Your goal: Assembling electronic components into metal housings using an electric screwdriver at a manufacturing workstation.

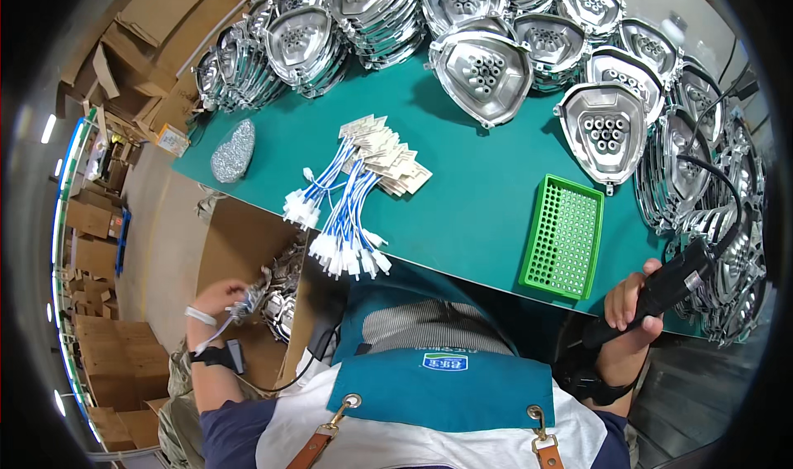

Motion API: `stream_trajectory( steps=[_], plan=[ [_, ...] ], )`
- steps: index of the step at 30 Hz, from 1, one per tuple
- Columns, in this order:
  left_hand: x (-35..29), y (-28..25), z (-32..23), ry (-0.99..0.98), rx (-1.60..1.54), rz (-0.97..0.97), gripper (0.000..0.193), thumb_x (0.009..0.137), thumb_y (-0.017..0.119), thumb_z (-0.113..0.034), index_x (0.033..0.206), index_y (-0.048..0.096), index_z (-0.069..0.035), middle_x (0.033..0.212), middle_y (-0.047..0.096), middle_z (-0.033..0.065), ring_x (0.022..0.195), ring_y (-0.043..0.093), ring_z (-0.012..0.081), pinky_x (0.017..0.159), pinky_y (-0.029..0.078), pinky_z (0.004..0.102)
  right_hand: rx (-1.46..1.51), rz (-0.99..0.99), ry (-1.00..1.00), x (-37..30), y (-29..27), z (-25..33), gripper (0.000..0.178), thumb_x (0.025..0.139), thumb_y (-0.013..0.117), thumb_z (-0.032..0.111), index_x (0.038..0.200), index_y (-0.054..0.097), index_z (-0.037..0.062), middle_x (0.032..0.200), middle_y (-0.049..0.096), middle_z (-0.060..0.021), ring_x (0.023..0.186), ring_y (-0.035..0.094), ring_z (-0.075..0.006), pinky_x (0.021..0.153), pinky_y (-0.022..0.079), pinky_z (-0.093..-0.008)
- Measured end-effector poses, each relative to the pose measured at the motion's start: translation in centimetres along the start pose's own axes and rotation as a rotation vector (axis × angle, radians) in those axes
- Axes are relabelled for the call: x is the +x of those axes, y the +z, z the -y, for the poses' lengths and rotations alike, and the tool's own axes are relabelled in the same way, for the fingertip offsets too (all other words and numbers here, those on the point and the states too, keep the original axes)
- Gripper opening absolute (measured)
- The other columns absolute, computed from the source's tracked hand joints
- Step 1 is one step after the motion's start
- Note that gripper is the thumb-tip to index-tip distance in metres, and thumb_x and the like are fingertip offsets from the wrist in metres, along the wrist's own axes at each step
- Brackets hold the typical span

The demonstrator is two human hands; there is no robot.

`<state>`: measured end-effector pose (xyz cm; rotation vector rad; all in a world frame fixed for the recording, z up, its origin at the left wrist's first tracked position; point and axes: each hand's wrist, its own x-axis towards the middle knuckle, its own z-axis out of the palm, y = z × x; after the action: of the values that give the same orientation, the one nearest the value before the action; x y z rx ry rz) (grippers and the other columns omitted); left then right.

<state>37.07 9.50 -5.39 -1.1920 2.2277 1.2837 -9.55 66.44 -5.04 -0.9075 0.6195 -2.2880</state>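
My right hand is wrapped round a black corded electric screwdriver at the table's right front edge. My left hand, a little blurred, is out past the table at the lower left. Its fingers are closed on a small silver metal part with a pale strip or wire by it. Below that hand stands a cardboard box with more silver metal parts inside. Nearest the right hand on the table is a green tray with rows of small white pieces.
Stacks of silver lamp-shaped metal housings line the back and right of the green table. Single housings lie in front. White boards with blue-and-white wires sit mid-table, a silver glittery piece at left.
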Motion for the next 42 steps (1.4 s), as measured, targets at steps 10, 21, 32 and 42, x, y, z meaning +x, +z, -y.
stream_trajectory(
  steps=[10,21,32,42],
  plan=[
    [11.4,1.2,5.9,-0.104,0.491,-1.302,0.061,0.086,0.060,-0.024,0.132,0.034,0.006,0.132,0.039,0.0291,0.119,0.040,0.0426,0.100,0.034,0.0467,-0.105,-0.236,0.003,-0.9,1.8,-0.4,0.069,0.067,0.068,0.015,0.124,0.034,-0.0027,0.060,0.049,-0.0075,0.046,0.049,-0.0168,0.043,0.043,-0.0287],
    [3.2,10.4,-45.2,1.415,1.010,-0.636,0.023,0.076,0.064,-0.017,0.095,0.059,-0.004,0.095,0.060,0.0110,0.093,0.056,0.0293,0.084,0.045,0.0385,-0.126,-0.279,0.039,-0.1,2.0,0.1,0.069,0.067,0.069,0.017,0.124,0.035,-0.0027,0.063,0.050,-0.0068,0.049,0.051,-0.0151,0.045,0.043,-0.0278],
    [15.7,15.5,-53.0,0.815,0.848,-0.759,0.058,0.074,0.067,-0.036,0.113,0.046,0.002,0.107,0.051,0.0220,0.099,0.055,0.0375,0.086,0.047,0.0418,-0.068,-0.278,0.089,-0.1,2.0,0.3,0.071,0.065,0.070,0.017,0.124,0.037,-0.0037,0.066,0.051,-0.0084,0.051,0.053,-0.0166,0.049,0.044,-0.0297],
    [14.8,12.9,-49.7,0.309,0.049,0.073,0.028,0.080,0.065,-0.016,0.103,0.055,-0.004,0.087,0.058,0.0017,0.072,0.053,0.0074,0.067,0.049,0.0267,-0.099,-0.290,0.072,-0.1,2.1,0.3,0.069,0.066,0.070,0.018,0.122,0.037,-0.0041,0.064,0.050,-0.0076,0.050,0.052,-0.0156,0.046,0.044,-0.0276]
  ],
)
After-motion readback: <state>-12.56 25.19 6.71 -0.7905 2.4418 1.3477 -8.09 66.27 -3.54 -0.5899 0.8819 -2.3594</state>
